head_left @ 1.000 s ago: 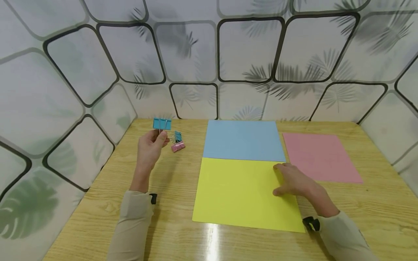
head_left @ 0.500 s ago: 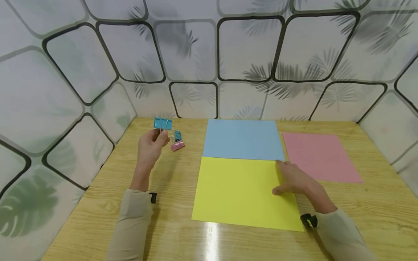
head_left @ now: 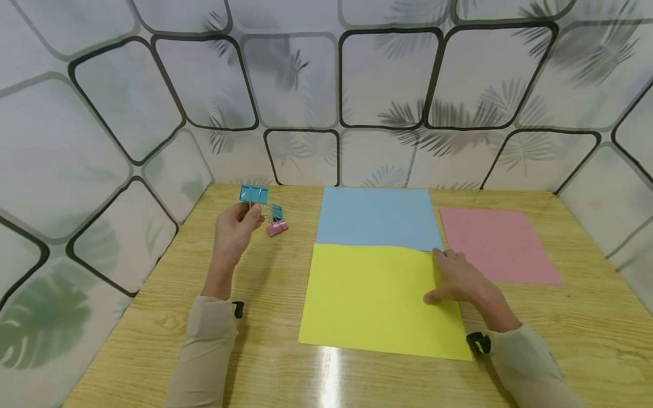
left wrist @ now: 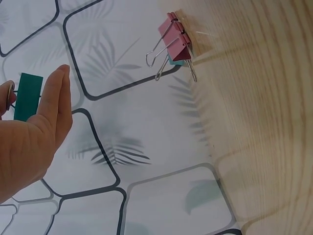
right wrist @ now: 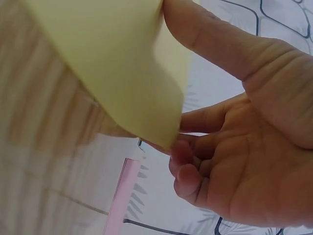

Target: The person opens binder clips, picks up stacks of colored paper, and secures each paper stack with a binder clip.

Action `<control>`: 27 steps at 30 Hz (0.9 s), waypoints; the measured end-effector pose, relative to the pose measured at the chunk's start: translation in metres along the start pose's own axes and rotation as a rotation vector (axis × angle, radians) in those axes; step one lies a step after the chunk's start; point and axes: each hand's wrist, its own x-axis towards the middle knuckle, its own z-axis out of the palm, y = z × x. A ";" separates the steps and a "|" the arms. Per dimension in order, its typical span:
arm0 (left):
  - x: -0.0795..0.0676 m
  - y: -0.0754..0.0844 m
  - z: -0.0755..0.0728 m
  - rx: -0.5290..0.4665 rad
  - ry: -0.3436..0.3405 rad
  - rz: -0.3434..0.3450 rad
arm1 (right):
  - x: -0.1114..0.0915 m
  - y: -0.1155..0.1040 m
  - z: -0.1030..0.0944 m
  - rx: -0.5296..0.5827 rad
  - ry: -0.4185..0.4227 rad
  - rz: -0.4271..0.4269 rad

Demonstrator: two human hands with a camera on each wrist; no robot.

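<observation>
Going from the left: left hand [head_left: 233, 229] up off the table [head_left: 275, 340], thumb and forefinger pinching a large blue clip [head_left: 253, 194] by its wire handle. In the left wrist view, other fingers run straight, close together, beside the clip. Clip body points up, no paper in its mouth.

Just right of that hand, a smaller blue clip [head_left: 277, 213] and a pink clip [head_left: 277, 228] sit bunched on the table, looks like touching; both loose, not on any sheet.

Mid-table: blue sheet [head_left: 380, 218] flat at the far side, yellow sheet [head_left: 377, 300] in front. Yellow's far edge meets blue's near edge; overlap or just touching, cannot tell.

Right hand [head_left: 461, 277] at yellow's far right corner, thumb on top, fingers curled behind the edge, so gripping it. Corner is bent up in the right wrist view; most of the sheet lies flat.

Far right: pink sheet [head_left: 497, 243], flat, nobody touching it.

Progress, my read: early. Done: one clip in hand, one sheet gripped. Left as is: sheets unstacked, nothing clipped, two clips and two sheets unhandled.
</observation>
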 end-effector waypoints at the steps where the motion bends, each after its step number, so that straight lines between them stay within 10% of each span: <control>1: 0.000 0.000 0.000 -0.002 0.001 0.003 | 0.000 0.000 0.000 -0.021 0.010 -0.001; 10: 0.002 0.003 -0.002 -0.028 -0.001 -0.002 | 0.000 -0.002 -0.002 -0.124 0.053 0.002; 27: 0.000 0.003 0.001 -0.049 0.056 0.009 | -0.009 -0.006 0.009 0.281 0.113 0.037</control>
